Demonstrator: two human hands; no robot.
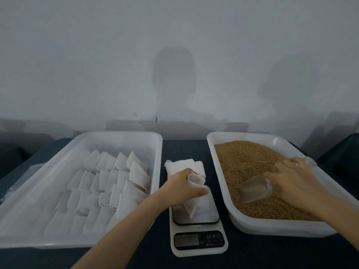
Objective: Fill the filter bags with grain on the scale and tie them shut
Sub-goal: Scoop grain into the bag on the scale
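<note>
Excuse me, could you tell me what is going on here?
A person is bagging grain. The left hand grips a filter bag on the scale, while the right hand is at the clear scoop lying in the grain tray. The other tray holds rows of white bags.
</note>
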